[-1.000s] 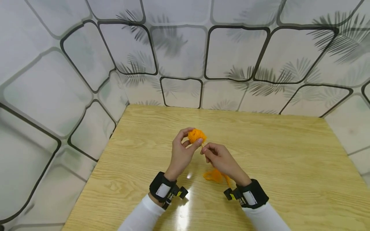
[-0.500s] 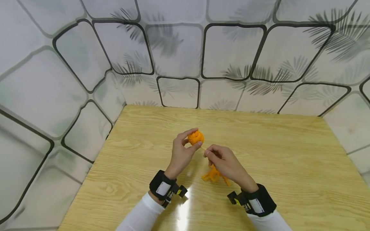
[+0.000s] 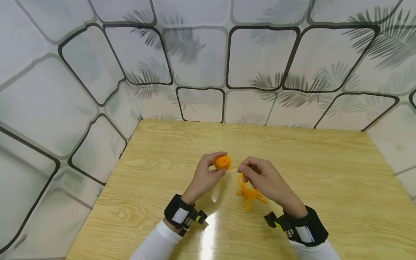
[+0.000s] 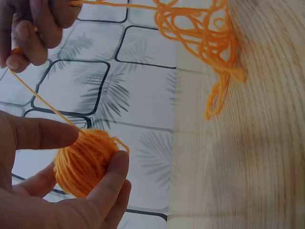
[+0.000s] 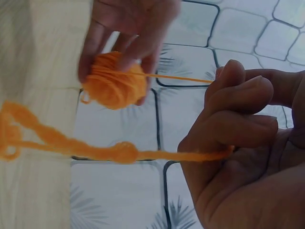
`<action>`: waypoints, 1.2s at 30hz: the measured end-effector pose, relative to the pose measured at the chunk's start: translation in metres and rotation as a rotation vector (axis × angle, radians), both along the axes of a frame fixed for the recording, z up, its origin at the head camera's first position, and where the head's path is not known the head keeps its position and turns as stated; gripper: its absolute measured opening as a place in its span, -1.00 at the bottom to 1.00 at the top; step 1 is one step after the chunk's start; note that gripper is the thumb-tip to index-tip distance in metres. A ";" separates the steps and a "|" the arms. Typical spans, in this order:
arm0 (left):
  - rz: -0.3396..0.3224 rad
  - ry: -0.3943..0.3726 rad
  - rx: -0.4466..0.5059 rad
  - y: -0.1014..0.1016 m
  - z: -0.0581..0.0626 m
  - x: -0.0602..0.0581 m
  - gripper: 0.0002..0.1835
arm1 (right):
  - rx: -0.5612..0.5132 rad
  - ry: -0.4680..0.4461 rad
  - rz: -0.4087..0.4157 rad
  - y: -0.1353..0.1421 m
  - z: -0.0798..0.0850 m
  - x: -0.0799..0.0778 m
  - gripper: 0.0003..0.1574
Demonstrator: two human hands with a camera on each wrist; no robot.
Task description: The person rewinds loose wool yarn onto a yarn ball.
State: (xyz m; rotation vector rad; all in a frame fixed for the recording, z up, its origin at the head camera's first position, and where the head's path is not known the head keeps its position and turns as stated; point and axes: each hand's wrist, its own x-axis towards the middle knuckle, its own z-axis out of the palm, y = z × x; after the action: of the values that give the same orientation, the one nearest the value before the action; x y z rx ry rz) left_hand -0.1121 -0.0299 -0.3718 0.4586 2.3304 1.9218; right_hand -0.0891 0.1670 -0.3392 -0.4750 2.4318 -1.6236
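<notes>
Ball [image 3: 222, 162] of yarn is sitting in the left hand [image 3: 204, 179] above the table [image 3: 156, 162] in the head view, the right hand [image 3: 268, 179] hovering near a loose tangle [image 3: 249, 193]; in the left wrist view, curled fingers [image 4: 112, 179] are gripping the ball; in the right wrist view, pinched fingers are holding its taut strand [image 5: 178, 78]

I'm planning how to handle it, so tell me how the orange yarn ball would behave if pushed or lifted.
The yarn ball would probably roll if pushed, being nearly round. It is likely soft and light, being wound from yarn. Lifting it away could unwind it, since a strand runs straight to the right hand.
</notes>
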 end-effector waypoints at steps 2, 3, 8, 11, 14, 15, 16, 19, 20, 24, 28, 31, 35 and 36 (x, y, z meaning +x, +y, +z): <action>-0.042 -0.020 -0.004 -0.002 -0.001 0.001 -0.51 | -0.010 0.015 0.008 0.001 0.008 -0.001 -0.62; -0.064 -0.026 -0.004 -0.003 -0.002 0.001 -0.50 | -0.017 0.023 0.011 0.001 0.011 -0.002 -0.62; -0.110 -0.008 -0.052 -0.008 -0.020 -0.002 -0.56 | -0.037 0.045 -0.008 0.003 0.028 -0.008 -0.60; -0.107 0.006 -0.100 -0.011 -0.028 -0.003 -0.60 | -0.032 0.033 -0.038 0.004 0.037 -0.012 -0.57; -0.098 0.017 -0.137 -0.014 -0.030 -0.002 -0.61 | -0.054 0.022 -0.061 0.006 0.045 -0.018 -0.54; -0.095 0.024 -0.148 -0.016 -0.030 -0.001 -0.62 | -0.068 0.018 -0.066 0.006 0.046 -0.020 -0.53; -0.097 0.035 -0.160 -0.017 -0.030 -0.001 -0.62 | -0.081 0.015 -0.070 0.007 0.047 -0.023 -0.52; -0.141 0.061 -0.175 -0.021 -0.028 0.004 -0.63 | -0.135 0.004 -0.092 0.009 0.047 -0.033 -0.48; -0.169 0.057 -0.164 -0.023 -0.027 0.006 -0.63 | -0.155 -0.002 -0.099 0.009 0.045 -0.036 -0.47; -0.290 0.004 -0.073 -0.025 -0.021 0.016 -0.57 | -0.218 -0.025 -0.149 0.011 0.032 -0.052 -0.45; -0.360 -0.044 0.029 -0.024 -0.011 0.027 -0.49 | -0.239 -0.055 -0.194 0.013 0.010 -0.068 -0.41; -0.379 -0.032 0.108 -0.023 -0.004 0.033 -0.48 | -0.237 -0.088 -0.194 0.011 -0.011 -0.077 -0.37; -0.368 0.016 0.291 -0.022 0.004 0.036 -0.51 | -0.221 -0.116 -0.151 0.001 -0.037 -0.074 -0.36; -0.354 0.035 0.338 -0.022 0.006 0.036 -0.51 | -0.209 -0.120 -0.140 -0.002 -0.042 -0.072 -0.36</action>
State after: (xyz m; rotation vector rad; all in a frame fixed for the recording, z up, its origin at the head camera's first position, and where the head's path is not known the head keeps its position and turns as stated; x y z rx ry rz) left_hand -0.0765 -0.0515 -0.3658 0.8711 1.7846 2.1315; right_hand -0.1610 0.1647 -0.3812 -0.2322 2.2658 -1.9162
